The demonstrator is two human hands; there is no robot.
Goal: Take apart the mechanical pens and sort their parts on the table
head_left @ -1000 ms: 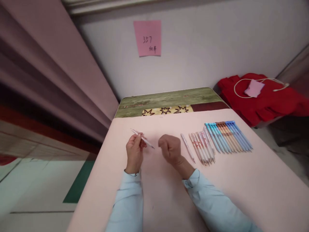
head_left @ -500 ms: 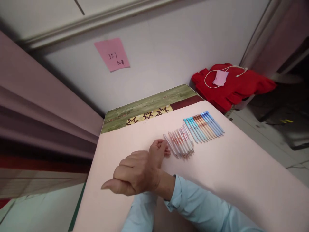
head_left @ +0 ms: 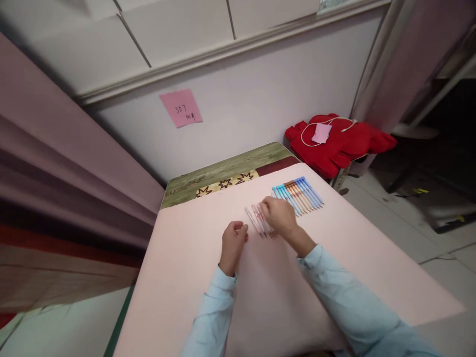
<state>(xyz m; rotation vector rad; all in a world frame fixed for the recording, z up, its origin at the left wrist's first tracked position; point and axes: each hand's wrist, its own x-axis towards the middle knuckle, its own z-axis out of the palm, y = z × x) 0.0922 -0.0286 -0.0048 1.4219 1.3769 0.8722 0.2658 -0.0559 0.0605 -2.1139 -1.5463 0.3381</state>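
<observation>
A row of whitish pens with reddish markings (head_left: 256,221) lies slanted on the pink tabletop. My right hand (head_left: 278,215) is over the right part of that row, with its fingers curled inward. The hand covers several of the pens, and what its fingertips grip, if anything, is hidden. Just left of the row, my left hand (head_left: 233,244) rests near the table with its fingers loosely curled, and no object shows in it. Beyond my right hand lies a neat side-by-side group of turquoise, brown-topped and blue pens (head_left: 298,195).
A green and patterned strip (head_left: 226,165) shows at the table's back edge. Against the wall hangs a pink paper note (head_left: 181,109). Red cloth (head_left: 327,158) with a white cable and pink paper sits beyond the right back corner. A curtain (head_left: 92,129) hangs at the left.
My right hand has swung from the left, where it crossed over my left arm, to the whitish pens. My left hand sits slightly apart from the row. The camera view has shifted.
</observation>
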